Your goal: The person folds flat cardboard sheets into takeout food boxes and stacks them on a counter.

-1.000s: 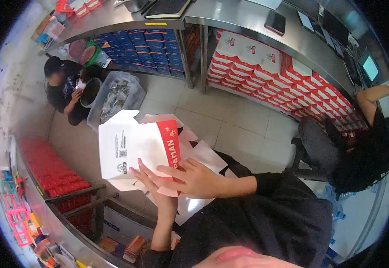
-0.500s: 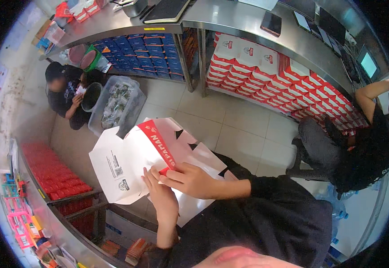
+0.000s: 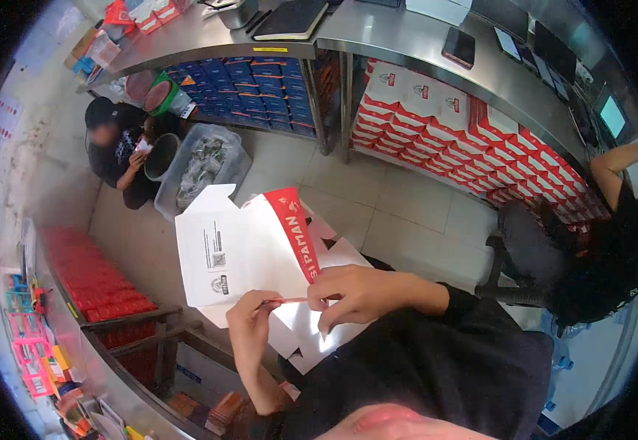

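A partly folded cardboard box (image 3: 249,257), white with a red printed band, is in front of me over my lap. Its left panel stands out flat with small print and a logo, and triangular cutouts show along its right part. My left hand (image 3: 249,326) is closed, pinching the near edge at the left end of a thin folded flap. At the other end of that flap, my right hand (image 3: 356,293) is closed with bent fingers at the red band's lower end. The fingertips partly cover the fold between them.
Stacked red and white boxes (image 3: 436,136) and blue boxes (image 3: 253,88) fill shelves under a steel counter (image 3: 396,33). A clear tub (image 3: 205,165) of bagged items stands beside a crouching co-worker (image 3: 117,154). Another person (image 3: 590,249) sits at the right. Shelving with red packs (image 3: 92,271) runs along my left.
My hands have moved apart, the left one down from beside the right. The box has turned more upright and shifted right in the view. Its near edge now shows as a thin fold between my hands.
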A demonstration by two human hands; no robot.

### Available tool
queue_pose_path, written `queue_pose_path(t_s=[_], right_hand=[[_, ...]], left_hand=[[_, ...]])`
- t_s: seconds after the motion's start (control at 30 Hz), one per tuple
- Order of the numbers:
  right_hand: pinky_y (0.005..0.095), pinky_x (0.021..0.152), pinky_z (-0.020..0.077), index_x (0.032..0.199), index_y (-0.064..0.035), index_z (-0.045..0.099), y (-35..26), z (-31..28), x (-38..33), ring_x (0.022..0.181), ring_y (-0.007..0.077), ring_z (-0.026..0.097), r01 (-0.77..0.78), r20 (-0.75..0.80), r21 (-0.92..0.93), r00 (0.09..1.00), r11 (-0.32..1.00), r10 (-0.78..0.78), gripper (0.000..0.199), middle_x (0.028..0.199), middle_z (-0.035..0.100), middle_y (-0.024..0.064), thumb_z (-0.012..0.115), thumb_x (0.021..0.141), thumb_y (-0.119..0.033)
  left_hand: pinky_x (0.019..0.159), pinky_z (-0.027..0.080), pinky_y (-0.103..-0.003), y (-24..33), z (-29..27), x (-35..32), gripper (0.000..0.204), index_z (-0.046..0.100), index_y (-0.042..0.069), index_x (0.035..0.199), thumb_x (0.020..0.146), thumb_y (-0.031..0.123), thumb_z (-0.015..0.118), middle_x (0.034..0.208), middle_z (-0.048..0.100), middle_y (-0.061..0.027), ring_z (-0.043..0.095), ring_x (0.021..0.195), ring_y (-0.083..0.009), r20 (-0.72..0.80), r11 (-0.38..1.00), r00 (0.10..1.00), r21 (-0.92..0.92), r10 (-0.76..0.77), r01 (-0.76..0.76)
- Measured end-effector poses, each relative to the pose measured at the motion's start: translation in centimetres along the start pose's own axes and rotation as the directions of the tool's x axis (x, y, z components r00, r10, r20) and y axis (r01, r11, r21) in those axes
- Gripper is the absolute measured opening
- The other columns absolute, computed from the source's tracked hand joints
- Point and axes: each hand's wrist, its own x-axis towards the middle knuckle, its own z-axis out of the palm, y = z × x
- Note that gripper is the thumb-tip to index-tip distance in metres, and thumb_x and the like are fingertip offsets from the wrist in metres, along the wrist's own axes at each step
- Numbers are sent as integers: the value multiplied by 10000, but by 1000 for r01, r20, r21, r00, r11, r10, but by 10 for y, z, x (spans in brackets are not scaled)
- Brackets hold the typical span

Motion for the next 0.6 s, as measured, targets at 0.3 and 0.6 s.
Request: queue_pose_path(t_s=[0.3,0.6], right_hand=[[316,565,477,1076,-156,710,-2,3,-2,733,187,590,-216,-407,-317,911,924,74,272,898,526,36,654,818,-87],[347,674,514,1256,-184,587,-5,-9,13,790,234,610,-231,6,-317,969,920,246,372,1032,525,74,556,889,-139]], left_hand=[[648,533,-302,27,24,-1,224,696,4,954,770,-107,634,816,686,-142,674,705,-219,-186,990,975,89,123,-108],[654,522,-330,20,21,-7,199,686,22,881,728,-103,661,824,680,-130,662,700,-267,-119,903,936,327,333,-279]])
